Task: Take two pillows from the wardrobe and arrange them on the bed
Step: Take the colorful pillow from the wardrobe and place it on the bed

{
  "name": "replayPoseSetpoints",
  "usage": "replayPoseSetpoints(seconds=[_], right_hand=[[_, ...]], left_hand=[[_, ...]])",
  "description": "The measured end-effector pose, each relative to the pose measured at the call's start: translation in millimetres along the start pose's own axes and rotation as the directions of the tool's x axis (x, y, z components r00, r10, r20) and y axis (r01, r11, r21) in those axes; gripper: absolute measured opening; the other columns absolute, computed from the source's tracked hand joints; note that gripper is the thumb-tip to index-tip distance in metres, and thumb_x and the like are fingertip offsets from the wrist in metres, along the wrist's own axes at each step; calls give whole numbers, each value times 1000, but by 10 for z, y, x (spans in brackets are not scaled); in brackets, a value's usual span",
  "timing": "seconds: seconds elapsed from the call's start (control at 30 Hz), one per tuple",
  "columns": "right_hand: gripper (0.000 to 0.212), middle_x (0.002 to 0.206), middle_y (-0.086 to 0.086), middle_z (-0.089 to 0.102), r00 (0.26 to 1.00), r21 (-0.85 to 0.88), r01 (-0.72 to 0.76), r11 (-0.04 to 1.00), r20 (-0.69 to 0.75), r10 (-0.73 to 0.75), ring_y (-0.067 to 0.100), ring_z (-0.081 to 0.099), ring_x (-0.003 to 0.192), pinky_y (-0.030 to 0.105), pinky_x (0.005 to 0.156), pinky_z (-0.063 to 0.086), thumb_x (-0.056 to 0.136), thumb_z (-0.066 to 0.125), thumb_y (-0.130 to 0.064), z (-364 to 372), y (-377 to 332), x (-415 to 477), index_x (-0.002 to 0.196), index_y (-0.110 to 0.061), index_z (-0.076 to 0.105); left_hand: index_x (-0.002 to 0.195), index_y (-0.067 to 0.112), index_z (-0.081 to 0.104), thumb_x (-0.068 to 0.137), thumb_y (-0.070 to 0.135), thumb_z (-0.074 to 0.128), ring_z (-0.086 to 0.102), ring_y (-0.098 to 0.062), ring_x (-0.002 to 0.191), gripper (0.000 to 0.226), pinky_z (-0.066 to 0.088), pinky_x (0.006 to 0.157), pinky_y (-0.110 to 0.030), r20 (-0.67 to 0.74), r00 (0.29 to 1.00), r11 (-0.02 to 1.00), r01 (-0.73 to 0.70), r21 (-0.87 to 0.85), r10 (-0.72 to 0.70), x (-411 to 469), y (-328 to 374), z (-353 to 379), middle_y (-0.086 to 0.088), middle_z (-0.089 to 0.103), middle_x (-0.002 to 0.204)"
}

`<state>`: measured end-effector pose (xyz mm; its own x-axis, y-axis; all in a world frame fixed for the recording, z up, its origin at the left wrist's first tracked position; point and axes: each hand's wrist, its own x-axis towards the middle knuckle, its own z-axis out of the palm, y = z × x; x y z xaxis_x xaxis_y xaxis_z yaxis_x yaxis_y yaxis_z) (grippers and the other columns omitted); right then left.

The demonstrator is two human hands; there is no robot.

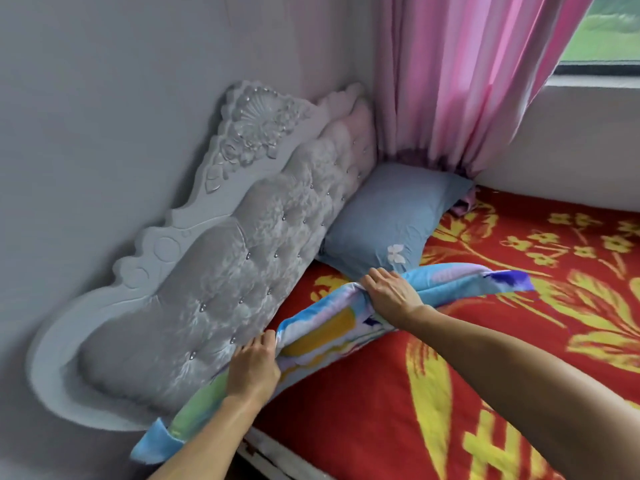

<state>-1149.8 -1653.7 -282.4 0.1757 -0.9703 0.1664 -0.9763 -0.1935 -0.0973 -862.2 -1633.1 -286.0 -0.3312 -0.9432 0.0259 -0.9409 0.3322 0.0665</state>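
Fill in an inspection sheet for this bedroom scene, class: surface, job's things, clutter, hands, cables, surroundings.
Surface: bed with red floral blanket.
Job's things: blue pillow lies against the tufted headboard; multicoloured pillow held near the headboard.
Clutter: purple cloth beside the blue pillow.
Hands: left hand and right hand both grip the multicoloured pillow.
Cables: nothing seen.
Surroundings: pink curtain, window, grey wall.

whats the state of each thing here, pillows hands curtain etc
blue pillow: lying flat against the headboard
patterned pillow: gripped along its top edge by both hands
left hand: closed on it
right hand: closed on it
pink curtain: gathered aside, window uncovered
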Motion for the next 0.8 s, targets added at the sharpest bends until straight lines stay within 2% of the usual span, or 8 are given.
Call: replayPoseSetpoints(seconds=[0.07,0.13,0.27,0.37,0.5,0.63,0.73,0.8], right_hand=[[24,103,16,60,1000,-28,-19,999,-8,19,35,56,97,45,80,43,84,57,-16,27,33,385,105,-6,60],[24,102,16,60,999,-34,-26,999,-24,25,35,56,96,46,80,43,81,59,-15,80,54,753,104,-5,60],[26,88,14,62,997,-19,-37,999,-69,36,34,60,85,44,77,49,69,73,-12,337,119,1334,92,-7,62],[21,90,10,64,991,20,-86,996,-106,87,31,61,89,41,83,47,73,69,-5,760,259,1469,93,-9,63],[22,95,10,68,961,113,-275,955,22,275,31,61,98,42,89,43,76,66,-2,1447,466,1144,97,-8,67],[26,109,7,68,833,84,-535,841,219,508,27,59,109,40,87,41,81,60,-5,1948,824,494,104,-14,69],[27,112,3,68,673,25,-711,703,314,669,26,61,106,36,78,46,80,56,-6,2252,943,43,97,-21,69],[34,116,7,66,576,27,-795,605,346,741,31,63,101,36,76,47,79,51,-4,2449,906,-119,100,-24,69]], left_hand=[[78,5,63,51,27,90,65,-34,54,44,52,46,-36,-22,999,1000,24,-9,-24,284,-66,41,-15,68,63],[78,4,62,50,46,86,65,-34,55,55,52,48,-36,-31,999,998,37,-52,-38,575,-173,119,-15,68,64],[78,8,57,55,46,84,65,-33,63,52,52,55,-39,-35,998,994,48,-99,-52,1097,-385,423,-13,67,69],[91,9,58,68,45,78,64,-30,82,47,51,69,-41,57,996,987,79,-137,-71,1359,-407,808,-10,68,85],[112,12,49,82,37,66,53,-26,111,42,46,88,-38,199,980,971,72,-229,-26,1432,-272,1505,-7,60,113],[112,15,47,77,38,66,49,-27,112,46,47,87,-42,364,915,951,-65,-301,177,1404,119,1996,-6,54,117],[110,20,50,70,47,67,47,-24,115,51,44,91,-40,570,750,916,-119,-384,336,1324,308,2354,-4,50,118],[115,19,51,78,42,64,46,-27,120,46,42,97,-40,678,654,926,-97,-364,335,1346,276,2558,-7,48,124]])
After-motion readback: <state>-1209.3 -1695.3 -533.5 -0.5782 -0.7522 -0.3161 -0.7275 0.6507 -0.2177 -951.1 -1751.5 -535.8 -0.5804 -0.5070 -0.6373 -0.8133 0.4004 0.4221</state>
